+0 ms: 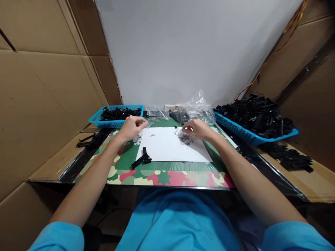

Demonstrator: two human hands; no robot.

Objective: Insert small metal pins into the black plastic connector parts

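Tiny parts point(186, 139) lie in a loose grey heap just right of the middle of the frame, on the right half of a white sheet point(167, 150); a few more specks point(151, 134) sit near the sheet's upper left. The right hand point(199, 129) is at the heap's upper edge, right of centre, its thumb and fingers drawn close together; whether they grasp a part is too small to make out. The left hand point(132, 127), left of centre, is by the sheet's upper left corner, thumb and fingertips nearly meeting; what, if anything, lies between them does not show clearly.

Below the left hand, pale bits point(137, 140) are scattered along the sheet's left edge. Black pieces point(141, 159) lie across the sheet's lower left corner, partly on the green mat point(125, 153), whose patterned border point(167, 177) runs along the lower middle of the frame.

Behind the hands, at the centre, stand a small clear bag point(157, 112) and a larger clear bag point(201, 113) with dark contents. A blue basket point(104, 124) of black parts is left of centre, and a second blue basket point(251, 136), heaped above its rim, is at the right. More black parts lie on cardboard at the left and far right.
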